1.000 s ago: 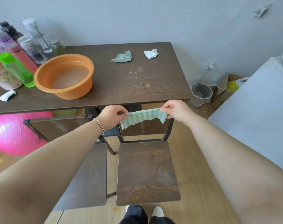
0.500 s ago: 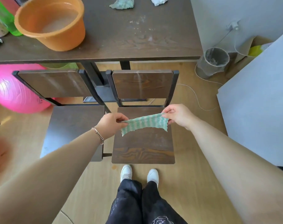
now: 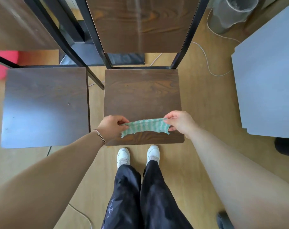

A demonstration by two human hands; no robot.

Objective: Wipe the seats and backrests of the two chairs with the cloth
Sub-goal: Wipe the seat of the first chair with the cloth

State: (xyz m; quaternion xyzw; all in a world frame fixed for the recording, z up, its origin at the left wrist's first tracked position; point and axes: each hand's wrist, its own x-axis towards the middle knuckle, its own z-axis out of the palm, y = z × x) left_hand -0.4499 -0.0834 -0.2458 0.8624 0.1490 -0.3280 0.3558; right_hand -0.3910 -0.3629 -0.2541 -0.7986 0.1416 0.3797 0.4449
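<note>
A green-and-white striped cloth (image 3: 145, 127) is stretched flat between my hands, just above the front edge of the right chair's dark wooden seat (image 3: 141, 95). My left hand (image 3: 111, 127) pinches its left end and my right hand (image 3: 180, 122) pinches its right end. That chair's backrest (image 3: 140, 25) rises beyond the seat in a black metal frame. The left chair's seat (image 3: 44, 106) lies beside it, with its backrest (image 3: 16, 25) at the top left.
A grey surface (image 3: 269, 76) stands close on the right. A clear-lined bin (image 3: 233, 12) and a white cable (image 3: 206, 58) are at the back right. A pink ball (image 3: 1, 63) shows at the left edge. My feet are at the seat's front.
My view has tipped down and moved closer, so the table has left the frame. Both hands have lowered the stretched cloth from backrest height toward the right seat's front.
</note>
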